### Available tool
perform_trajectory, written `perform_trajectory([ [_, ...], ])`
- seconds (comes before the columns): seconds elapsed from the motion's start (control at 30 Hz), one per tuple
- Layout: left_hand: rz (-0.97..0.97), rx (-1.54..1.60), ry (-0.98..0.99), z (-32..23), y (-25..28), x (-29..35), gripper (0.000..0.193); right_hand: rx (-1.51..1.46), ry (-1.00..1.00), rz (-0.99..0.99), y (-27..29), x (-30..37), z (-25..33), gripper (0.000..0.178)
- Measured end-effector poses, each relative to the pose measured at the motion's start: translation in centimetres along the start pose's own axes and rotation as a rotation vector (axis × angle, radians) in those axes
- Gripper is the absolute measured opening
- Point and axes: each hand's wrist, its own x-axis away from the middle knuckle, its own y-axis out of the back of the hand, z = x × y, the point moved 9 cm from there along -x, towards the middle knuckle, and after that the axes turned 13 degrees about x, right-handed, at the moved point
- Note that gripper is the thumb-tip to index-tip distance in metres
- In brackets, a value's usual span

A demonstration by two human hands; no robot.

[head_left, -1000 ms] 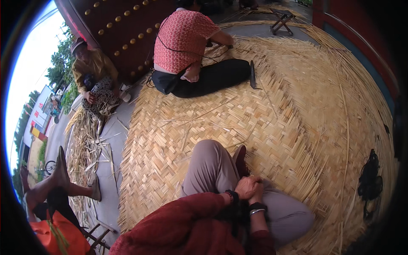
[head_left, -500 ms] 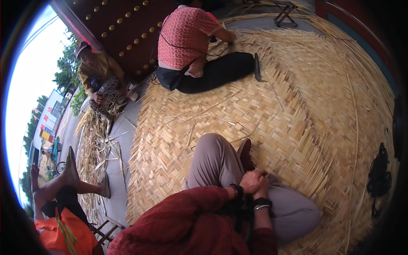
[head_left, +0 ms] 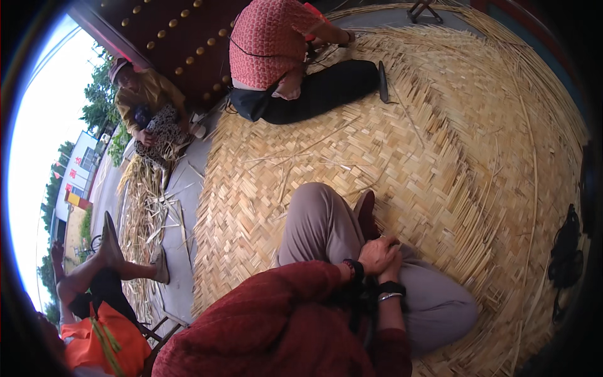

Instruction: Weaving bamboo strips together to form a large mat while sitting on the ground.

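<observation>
My left hand (head_left: 377, 255) and my right hand (head_left: 392, 269) are together over my lap, just beyond my crossed legs' near knee. The left one lies against the right, fingers curled in. Anything held between them is hidden. A dark beaded bracelet (head_left: 355, 269) circles my left wrist; a dark band and a silver bangle (head_left: 390, 296) are on the right. Beneath me spreads a large woven mat (head_left: 364, 147) of flat pale strips, with loose strips lying on it. Neither hand touches the mat.
Ahead, a person in a pink patterned top (head_left: 267, 47) sits on the mat, beside a dark curved blade-like tool (head_left: 383, 81). Another person (head_left: 147, 103) crouches left near loose straw (head_left: 147, 213). A person in orange (head_left: 103, 342) sits near left. A black tangled item (head_left: 564, 248) lies right.
My view has tilted slightly, so most of the scene sits a little higher. My hands stay together, with slight finger movement. The person in pink leans a bit further forward.
</observation>
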Motion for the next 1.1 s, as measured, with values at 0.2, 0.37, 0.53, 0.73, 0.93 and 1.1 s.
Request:
perform_trajectory([
  [0.2, -0.028, -0.010, 0.002, 0.6, 0.2, 0.2, 0.037, 0.087, 0.022, -0.008, 0.1, 0.1, 0.8, 0.026],
  [0.37, -0.034, -0.003, -0.020, -0.3, 0.2, 0.0, 0.036, 0.130, 0.025, -0.009, 0.9, 0.0, 0.8, 0.026],
  [0.53, -0.072, -0.009, -0.030, 0.3, 0.9, 0.3, 0.035, 0.137, 0.107, -0.032, 1.0, 0.4, 3.3, 0.024],
  [0.73, -0.057, 0.031, -0.056, 0.2, 0.4, 0.1, 0.034, 0.290, 0.124, -0.027, 1.3, 0.1, 2.1, 0.027],
  [0.93, -0.064, 0.009, -0.031, 1.1, 0.4, 0.3, 0.035, 0.380, 0.131, -0.052, 1.5, 0.4, 3.1, 0.031],
  [1.1, -0.068, 0.015, -0.043, 1.4, 0.7, 0.4, 0.036, 0.385, 0.073, 0.018, 0.9, 0.1, 1.7, 0.033],
])
